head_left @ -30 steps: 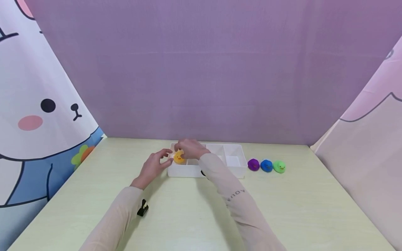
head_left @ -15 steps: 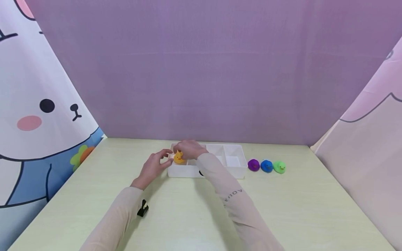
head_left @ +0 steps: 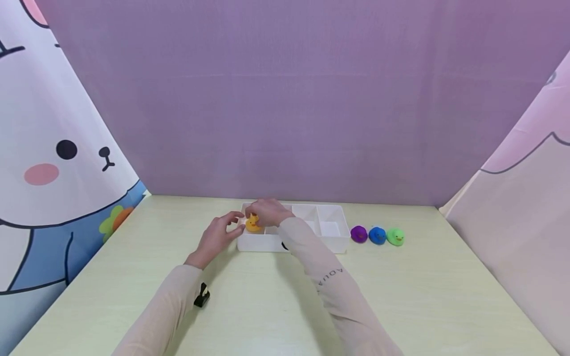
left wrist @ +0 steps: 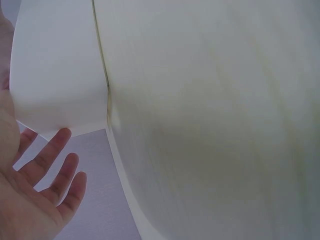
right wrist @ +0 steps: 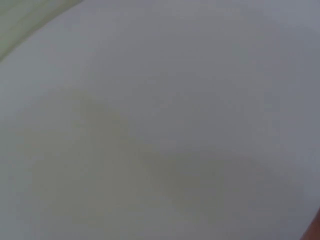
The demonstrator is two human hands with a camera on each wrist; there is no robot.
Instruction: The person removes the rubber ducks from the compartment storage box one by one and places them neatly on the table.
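Note:
In the head view, a yellow rubber duck [head_left: 253, 224] sits in the leftmost compartment of a white divided box [head_left: 294, 243]. My right hand [head_left: 268, 212] reaches over that compartment from the right and holds the duck, its fingers on the duck's upper right side. My left hand [head_left: 218, 235] is at the box's left end, thumb and index finger spread near the rim. Seen from the left wrist, the left hand [left wrist: 37, 195] has loosely extended fingers, one tip at the box's corner [left wrist: 65, 75]. A white surface [right wrist: 165, 100] fills most of the right wrist view.
Right of the box, a purple duck [head_left: 358, 234], a blue duck [head_left: 377, 236] and a green duck [head_left: 395, 237] stand in a row on the pale table [head_left: 436, 291]. Behind the table hangs a purple cloth [head_left: 285, 109]. Printed cloth [head_left: 67, 198] borders the left side.
My right hand has shifted slightly left, and the yellow duck's head now shows more upright above its body. The left hand has stayed at the box's end.

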